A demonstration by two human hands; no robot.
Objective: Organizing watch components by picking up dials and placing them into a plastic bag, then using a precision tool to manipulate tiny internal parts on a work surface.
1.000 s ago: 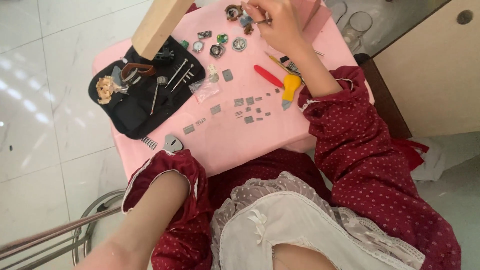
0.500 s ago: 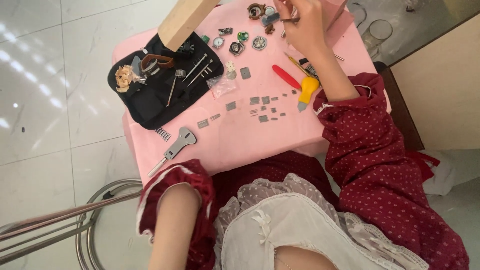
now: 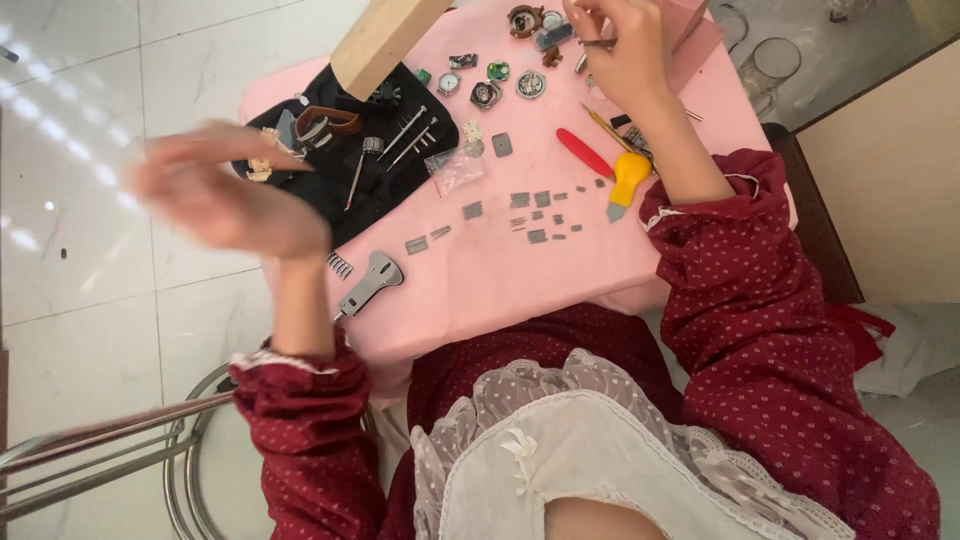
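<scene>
My right hand (image 3: pixel 622 52) is at the far side of the pink table (image 3: pixel 500 280), fingers pinched on thin metal tweezers (image 3: pixel 588 45) beside a cluster of small watch cases and parts (image 3: pixel 520 25). My left hand (image 3: pixel 225 195) is raised over the table's left edge, blurred, fingers spread and holding nothing. It hovers above a black tool pouch (image 3: pixel 350 165) with screwdrivers and a brown watch strap (image 3: pixel 325 120). A grey metal case-opener tool (image 3: pixel 370 280) lies near the front edge.
Several small grey metal links (image 3: pixel 535 210) lie mid-table. A red-handled tool (image 3: pixel 585 152) and a yellow-handled tool (image 3: pixel 628 178) sit by my right forearm. A wooden block (image 3: pixel 385 40) stands at the back left. Metal stool rails (image 3: pixel 100 450) are at lower left.
My left hand has risen from below the table edge into view over the left side. The view has shifted, so the table sits further right. My right hand stays at the watch parts.
</scene>
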